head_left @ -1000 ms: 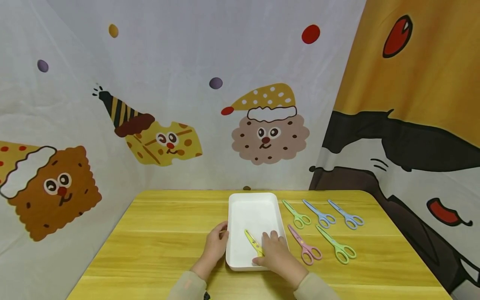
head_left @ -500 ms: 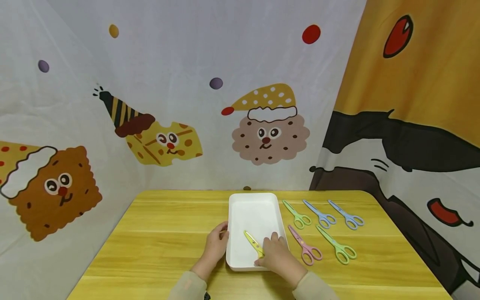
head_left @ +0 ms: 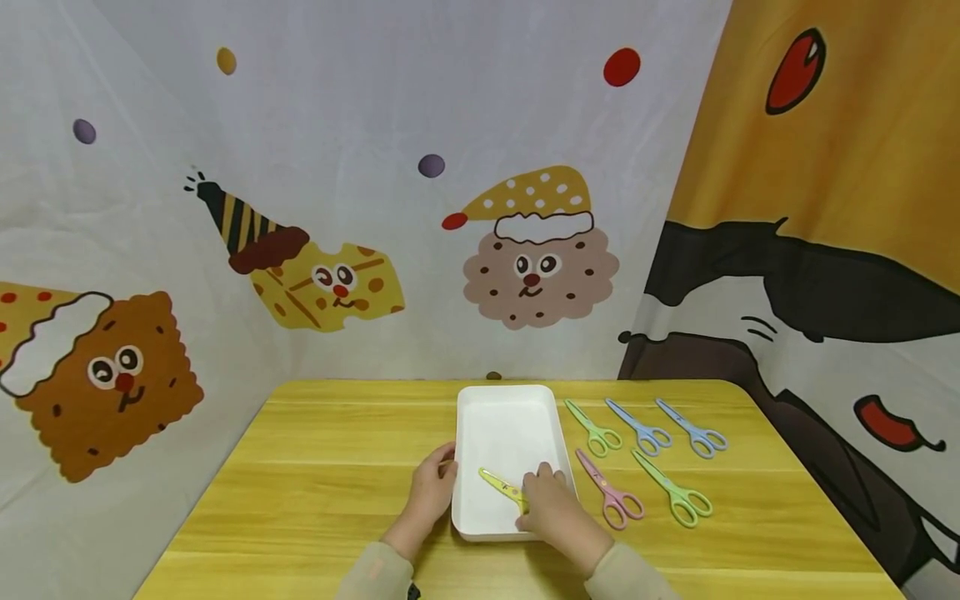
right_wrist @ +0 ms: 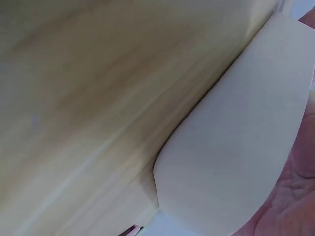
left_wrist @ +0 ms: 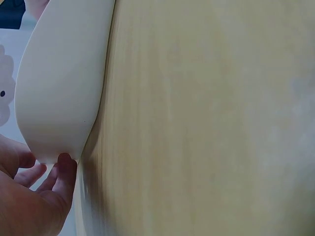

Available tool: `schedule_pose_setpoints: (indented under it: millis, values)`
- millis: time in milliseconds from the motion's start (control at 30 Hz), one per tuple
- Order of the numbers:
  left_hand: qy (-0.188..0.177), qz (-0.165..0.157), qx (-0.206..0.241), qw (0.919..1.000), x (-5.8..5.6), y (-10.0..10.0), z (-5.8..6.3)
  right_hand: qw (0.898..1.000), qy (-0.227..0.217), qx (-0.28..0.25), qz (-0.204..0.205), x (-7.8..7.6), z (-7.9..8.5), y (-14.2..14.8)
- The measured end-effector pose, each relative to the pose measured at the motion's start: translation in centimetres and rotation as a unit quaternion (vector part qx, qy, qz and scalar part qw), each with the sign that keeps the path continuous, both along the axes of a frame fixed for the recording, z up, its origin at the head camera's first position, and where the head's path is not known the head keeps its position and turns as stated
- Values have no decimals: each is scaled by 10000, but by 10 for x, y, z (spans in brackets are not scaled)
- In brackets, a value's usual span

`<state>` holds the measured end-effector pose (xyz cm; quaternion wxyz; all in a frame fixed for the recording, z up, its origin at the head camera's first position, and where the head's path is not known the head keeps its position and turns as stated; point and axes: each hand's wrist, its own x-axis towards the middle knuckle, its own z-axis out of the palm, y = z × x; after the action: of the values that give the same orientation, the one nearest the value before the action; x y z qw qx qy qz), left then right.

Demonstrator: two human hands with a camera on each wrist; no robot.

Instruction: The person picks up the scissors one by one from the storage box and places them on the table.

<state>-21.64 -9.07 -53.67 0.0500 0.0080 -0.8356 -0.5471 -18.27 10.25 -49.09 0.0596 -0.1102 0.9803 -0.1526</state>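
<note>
A white rectangular tray rests on the table. Inside its near half are yellow scissors, the blades angled up to the left. My right hand reaches over the tray's right rim and holds these scissors with curled fingers, hiding the handles. On the tray's left side my left hand grips the edge; the left wrist view shows thumb and fingertips at the tray wall. In the right wrist view, the palm shows beyond the tray's outer wall.
Right of the tray lie pink scissors, two light green pairs of scissors and two blue pairs of scissors, blades pointing away to the left. A wooden table carries everything; a printed cloth hangs behind.
The yellow scissors have turned in the tray, their tip swinging left and slightly nearer. My right hand has shifted slightly right, fingers more curled. The left hand and tray have stayed put.
</note>
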Motion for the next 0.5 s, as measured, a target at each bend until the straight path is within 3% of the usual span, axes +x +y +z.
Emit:
schedule_pose_setpoints:
  millis: [500]
  values:
    - [-5, -41, 83, 10000, -2, -1, -4, 9984, -102, -453, 315, -1, 4, 10]
